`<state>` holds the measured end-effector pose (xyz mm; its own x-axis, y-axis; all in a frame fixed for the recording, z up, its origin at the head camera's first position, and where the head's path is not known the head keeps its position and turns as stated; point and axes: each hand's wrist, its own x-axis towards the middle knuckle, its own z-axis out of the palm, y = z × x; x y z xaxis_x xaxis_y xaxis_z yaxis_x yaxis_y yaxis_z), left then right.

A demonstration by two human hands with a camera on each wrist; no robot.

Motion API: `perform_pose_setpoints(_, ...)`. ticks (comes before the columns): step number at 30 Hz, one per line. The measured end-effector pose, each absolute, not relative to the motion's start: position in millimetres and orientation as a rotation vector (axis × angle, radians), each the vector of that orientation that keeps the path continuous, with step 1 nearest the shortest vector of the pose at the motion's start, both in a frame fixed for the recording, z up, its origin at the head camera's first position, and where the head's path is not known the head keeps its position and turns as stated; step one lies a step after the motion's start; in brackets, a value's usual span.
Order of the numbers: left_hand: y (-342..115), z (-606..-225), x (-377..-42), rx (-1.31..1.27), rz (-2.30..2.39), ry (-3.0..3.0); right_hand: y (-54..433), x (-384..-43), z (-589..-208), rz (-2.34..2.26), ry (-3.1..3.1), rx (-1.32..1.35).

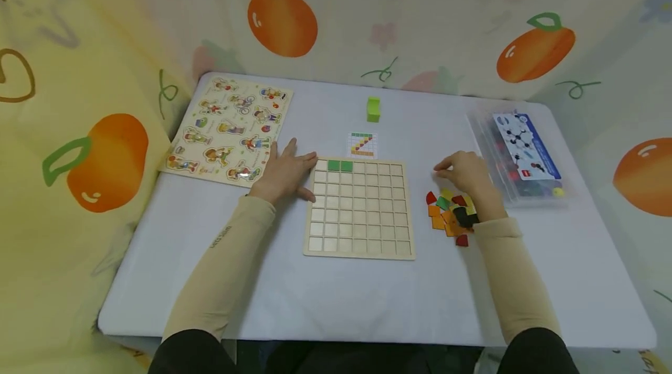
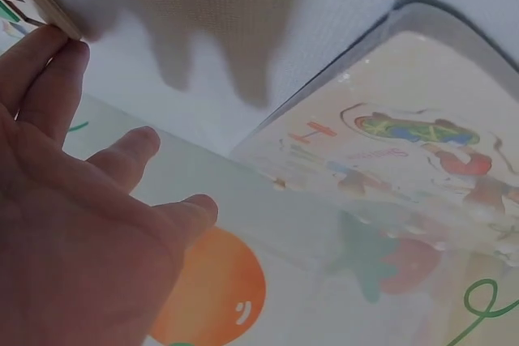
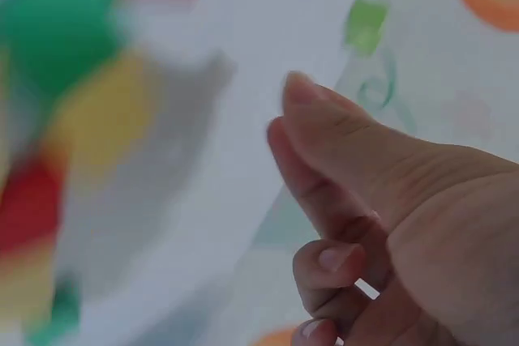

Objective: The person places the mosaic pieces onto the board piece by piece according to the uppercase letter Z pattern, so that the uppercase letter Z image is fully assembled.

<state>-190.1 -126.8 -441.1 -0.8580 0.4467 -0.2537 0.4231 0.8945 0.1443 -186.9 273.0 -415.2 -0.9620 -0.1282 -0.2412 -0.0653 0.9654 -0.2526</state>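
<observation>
My left hand (image 1: 286, 172) spreads its fingers beside the upper left edge of a wooden grid board (image 1: 359, 256), and fingertips touch that edge in the left wrist view. Two green square tiles (image 1: 340, 165) lie in the board's top row. My right hand (image 1: 464, 172) hovers over the table just beyond a pile of coloured tiles (image 1: 437, 223) in orange, red, yellow, green and black. In the right wrist view its thumb and index tips come close together, the other fingers loosely bent, and no tile shows between them. A small pattern card (image 1: 362, 145) lies behind the board.
At the back left lies a puzzle board (image 1: 231, 126) with cartoon figures. Light green blocks (image 1: 373, 109) stand behind the card. A clear plastic case (image 1: 517, 155) with a blue-and-white label occupies the right side, close to my right hand. Printed cloth walls border the table.
</observation>
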Motion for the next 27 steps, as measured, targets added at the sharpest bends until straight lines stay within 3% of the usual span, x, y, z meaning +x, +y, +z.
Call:
perform_pose_setpoints(10, -132, -437, -193, 0.636, 0.210, 2.772, 312, -174, -401, 0.103, 2.764, -0.164)
perform_pose_setpoints(18, -128, -437, -191, 0.622, 0.245, 2.740, 321, -169, -407, 0.183, 2.779, -0.282)
perform_pose_setpoints(27, -130, -439, -189, 0.621, 0.248, 2.734, 324, -175, -407, 0.138, 2.725, -0.234)
